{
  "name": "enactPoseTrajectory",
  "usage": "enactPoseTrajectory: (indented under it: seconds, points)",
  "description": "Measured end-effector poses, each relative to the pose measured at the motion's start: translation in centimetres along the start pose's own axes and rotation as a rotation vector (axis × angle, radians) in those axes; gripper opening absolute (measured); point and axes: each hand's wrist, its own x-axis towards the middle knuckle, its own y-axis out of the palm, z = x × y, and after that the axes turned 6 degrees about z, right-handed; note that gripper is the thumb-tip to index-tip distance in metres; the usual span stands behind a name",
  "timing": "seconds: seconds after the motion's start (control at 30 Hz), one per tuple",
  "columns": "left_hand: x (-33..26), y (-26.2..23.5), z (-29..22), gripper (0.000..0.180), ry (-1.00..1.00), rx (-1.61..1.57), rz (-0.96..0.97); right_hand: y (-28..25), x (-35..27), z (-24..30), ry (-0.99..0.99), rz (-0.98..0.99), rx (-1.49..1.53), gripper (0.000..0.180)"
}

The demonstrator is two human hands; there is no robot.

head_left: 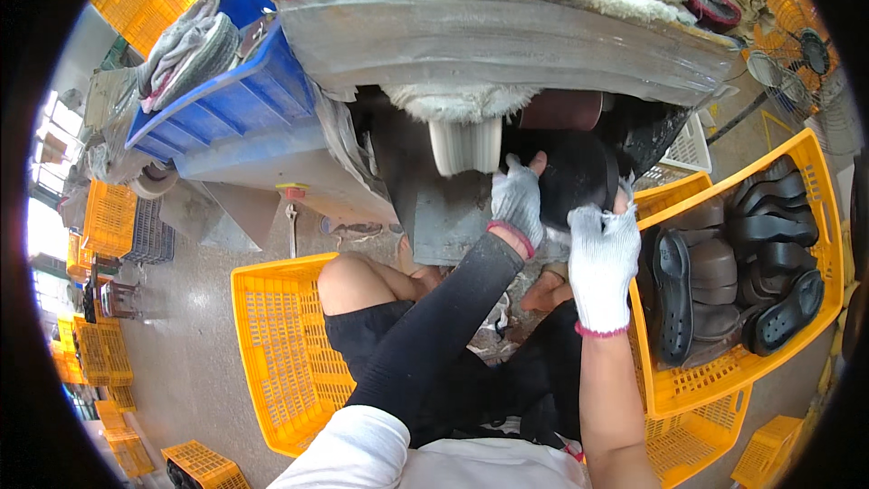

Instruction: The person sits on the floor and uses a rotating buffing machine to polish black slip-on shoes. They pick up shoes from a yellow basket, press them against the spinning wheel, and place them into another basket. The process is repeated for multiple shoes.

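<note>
A black clog [579, 183] is between my two gloved hands, under the hood of a grinding machine. My left hand [518, 201], in a white knit glove with a bare thumb tip, is closed on its left side. My right hand [603, 249], gloved the same way, grips its right edge, with bare fingertips on the dark surface. Just left of the clog is a pale grinding wheel [466, 145], its surface smeared as if turning. A dark reddish-brown roller [561, 113] sits behind the clog. Shadow hides part of the clog's far side.
Right of me, a yellow crate [715, 389] holds several dark clogs. Another yellow crate [294, 353] stands at my left, near my knee. A blue bin [244, 95] with cloths sits at upper left. Grey sheeting [507, 36] covers the machine's hood. A fan [810, 50] stands far right.
</note>
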Motion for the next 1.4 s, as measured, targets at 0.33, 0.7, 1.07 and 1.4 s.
enactPoseTrajectory:
  seconds: [0.33,0.7,1.07,1.4]
  points:
    - [-4.2,-14.4,1.0,0.042,-0.239,-0.962,0.19,0.1,7.3,-3.1,0.089,0.236,0.3,0.011]
    - [-8.1,-19.1,6.3,0.035,-0.282,0.001,0.181,2.6,3.9,-3.8,-0.039,0.286,-0.055,0.084]
    - [-4.5,-9.5,0.1,0.055,-0.437,-0.853,0.247,1.2,-5.0,3.1,-0.386,0.609,-0.474,0.038]
    - [-3.6,-7.2,0.4,0.063,-0.211,-0.878,0.242,9.8,-2.5,-1.5,-0.341,0.162,-0.422,0.023]
